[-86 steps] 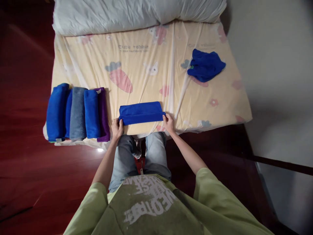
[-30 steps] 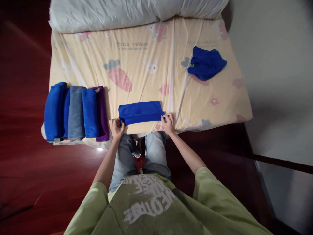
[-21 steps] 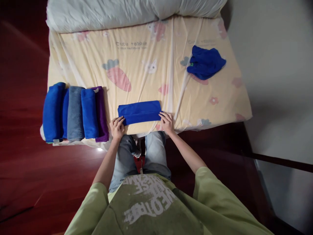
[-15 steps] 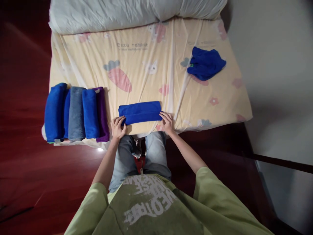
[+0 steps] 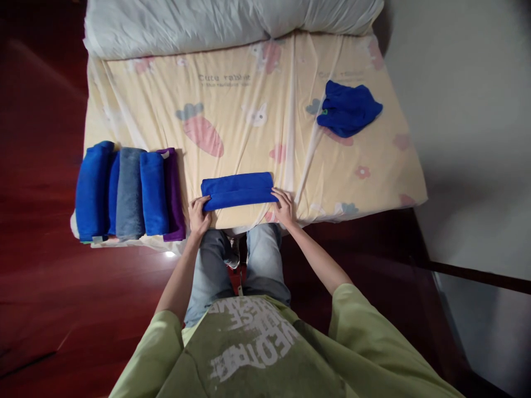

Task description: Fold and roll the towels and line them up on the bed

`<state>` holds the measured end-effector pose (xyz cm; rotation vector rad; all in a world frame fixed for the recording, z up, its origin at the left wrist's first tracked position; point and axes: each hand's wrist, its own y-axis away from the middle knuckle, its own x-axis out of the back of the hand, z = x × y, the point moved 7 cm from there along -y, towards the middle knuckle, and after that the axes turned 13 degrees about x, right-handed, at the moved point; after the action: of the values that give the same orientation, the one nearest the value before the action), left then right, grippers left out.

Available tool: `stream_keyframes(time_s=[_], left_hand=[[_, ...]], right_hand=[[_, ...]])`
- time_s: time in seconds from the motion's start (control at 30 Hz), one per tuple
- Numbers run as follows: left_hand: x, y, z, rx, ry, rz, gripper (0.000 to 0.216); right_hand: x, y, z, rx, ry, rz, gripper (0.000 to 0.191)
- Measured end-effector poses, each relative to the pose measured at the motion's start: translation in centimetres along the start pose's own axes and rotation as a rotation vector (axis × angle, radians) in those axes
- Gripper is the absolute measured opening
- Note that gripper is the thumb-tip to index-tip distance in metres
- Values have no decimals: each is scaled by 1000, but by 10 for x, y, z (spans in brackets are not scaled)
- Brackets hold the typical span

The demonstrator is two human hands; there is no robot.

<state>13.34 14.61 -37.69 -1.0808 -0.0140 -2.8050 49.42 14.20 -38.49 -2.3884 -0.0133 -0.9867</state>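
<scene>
A blue towel, folded into a long narrow strip, lies near the bed's front edge with a lengthwise fold showing. My left hand grips its near left corner, fingers on top and the thumb tucked at the edge. At the near right corner, my right hand has its fingers closed on the towel's edge. Off to the left is a row of folded or rolled towels: blue, grey, another blue and purple. A crumpled blue cloth rests at the far right.
The bed has a pale yellow cover printed with carrots and rabbits, under wrinkled thin sheeting. A rolled white quilt lines its far side. A grey wall stands to the right. Dark red floor shows on the left.
My left thumb has drawn in against the towel's near left corner, and that hand has closed more. My right hand and the towel are almost unmoved.
</scene>
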Motion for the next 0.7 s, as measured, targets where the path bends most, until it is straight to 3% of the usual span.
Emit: stream_keyframes(time_s=[0.37, 0.7], left_hand=[[1, 1, -26, 147, 82, 102, 31], [-3, 0, -36, 220, -71, 138, 52]], right_hand=[[0, 7, 12, -90, -28, 76, 31], [-9, 13, 35, -291, -132, 110, 41]])
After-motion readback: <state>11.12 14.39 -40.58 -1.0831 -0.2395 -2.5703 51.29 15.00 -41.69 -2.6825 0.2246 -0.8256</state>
